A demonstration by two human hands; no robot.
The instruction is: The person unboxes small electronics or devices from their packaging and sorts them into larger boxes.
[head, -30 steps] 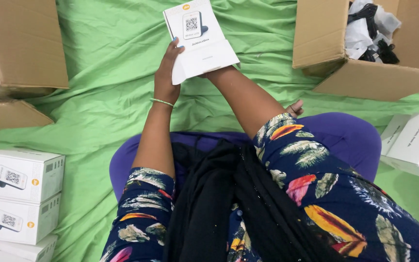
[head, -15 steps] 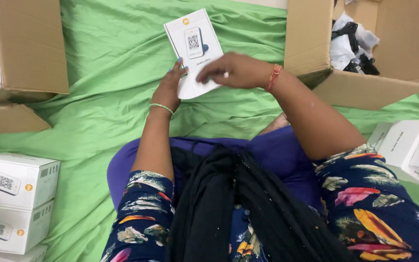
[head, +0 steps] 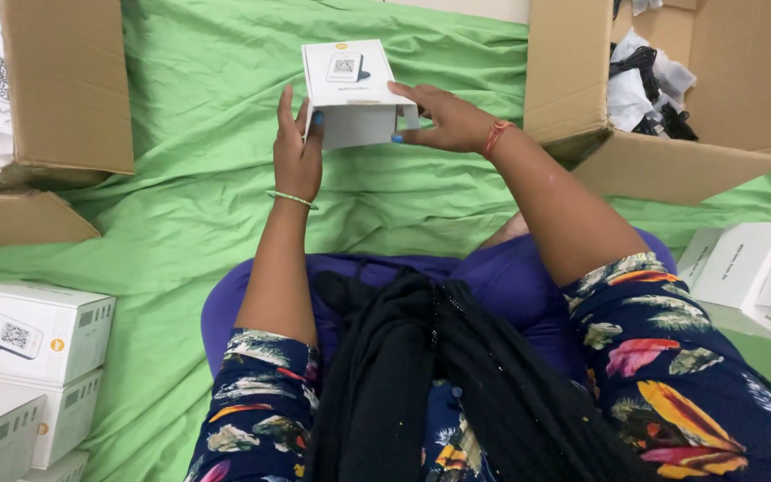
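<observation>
White cardboard, a small box (head: 350,94), is in the upper middle of the frame, above the green cloth (head: 198,205). Left hand (head: 297,153) grips its left side with closed fingers, and right hand (head: 439,118) grips its right side. One brown carton (head: 662,161) with dark items stands at upper right, and stacked white boxes (head: 29,375) are at lower left.

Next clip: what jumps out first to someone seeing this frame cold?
At top centre, a small white cardboard carton with a device pictured on its top is held between the left hand and the right hand, above a rumpled bright green cloth that covers the floor. Open brown cardboard boxes flank it: one at upper right holding dark and white bundled items, one at upper left. Matching white cartons are stacked at lower left.
</observation>
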